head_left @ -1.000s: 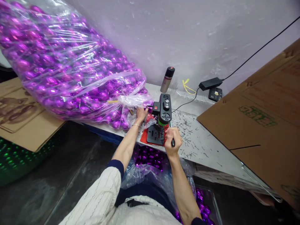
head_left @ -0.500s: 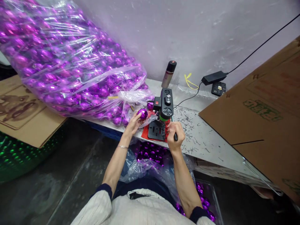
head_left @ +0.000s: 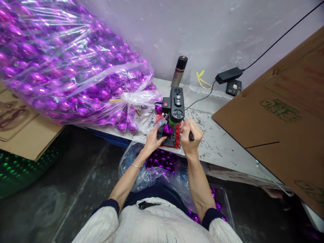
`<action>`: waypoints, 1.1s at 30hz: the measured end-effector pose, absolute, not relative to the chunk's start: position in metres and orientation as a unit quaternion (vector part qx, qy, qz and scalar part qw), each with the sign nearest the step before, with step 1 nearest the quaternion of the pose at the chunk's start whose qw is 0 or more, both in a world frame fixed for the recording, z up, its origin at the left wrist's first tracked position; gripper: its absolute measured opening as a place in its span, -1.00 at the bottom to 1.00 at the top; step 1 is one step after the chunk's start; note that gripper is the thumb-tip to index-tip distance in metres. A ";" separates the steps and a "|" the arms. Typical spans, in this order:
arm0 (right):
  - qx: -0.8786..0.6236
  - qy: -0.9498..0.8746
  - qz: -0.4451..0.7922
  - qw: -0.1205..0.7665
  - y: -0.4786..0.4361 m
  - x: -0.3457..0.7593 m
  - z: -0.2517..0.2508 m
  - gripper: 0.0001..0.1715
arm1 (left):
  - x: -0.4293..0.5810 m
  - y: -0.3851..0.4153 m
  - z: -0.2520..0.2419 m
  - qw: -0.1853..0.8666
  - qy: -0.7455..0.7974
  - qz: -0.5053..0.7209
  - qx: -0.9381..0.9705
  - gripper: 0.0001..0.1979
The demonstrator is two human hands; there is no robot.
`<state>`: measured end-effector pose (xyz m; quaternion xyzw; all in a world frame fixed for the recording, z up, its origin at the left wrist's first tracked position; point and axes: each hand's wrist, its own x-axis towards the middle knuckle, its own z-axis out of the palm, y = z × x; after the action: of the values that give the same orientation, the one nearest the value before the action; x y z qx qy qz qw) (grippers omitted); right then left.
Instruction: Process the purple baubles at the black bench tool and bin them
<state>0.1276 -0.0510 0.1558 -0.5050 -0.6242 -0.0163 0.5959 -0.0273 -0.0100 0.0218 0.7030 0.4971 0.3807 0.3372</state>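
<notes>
I have one shiny purple ball beneath the head of my upright black machine; a green band marks the head's lower end; the flat black base lies near the worktop's front edge.

"What's on your pale bench?"
"In front of me, a red cloth under the black machine, with dark slivers scattered to its right."
"Elsewhere?"
"A can behind, and a bag of purple balls at my left."
</notes>
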 end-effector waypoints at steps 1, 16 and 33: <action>-0.504 -0.627 -0.018 0.594 -0.052 0.128 0.155 -0.57 | -0.027 -0.009 0.020 0.323 0.494 0.377 0.714 -0.27; -0.491 -0.669 -0.015 0.557 -0.058 0.156 0.126 -0.54 | -0.041 -0.018 0.006 0.287 0.476 0.366 0.747 -0.49; -0.603 -0.682 0.144 0.389 -0.001 0.181 0.028 -0.37 | -0.047 -0.036 0.014 0.297 0.488 0.378 0.728 -0.65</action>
<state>0.1811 -0.0011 0.0276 -0.6029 -0.6816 0.1444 0.3888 -0.0466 -0.0361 0.0135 0.7284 0.4876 0.3784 0.2974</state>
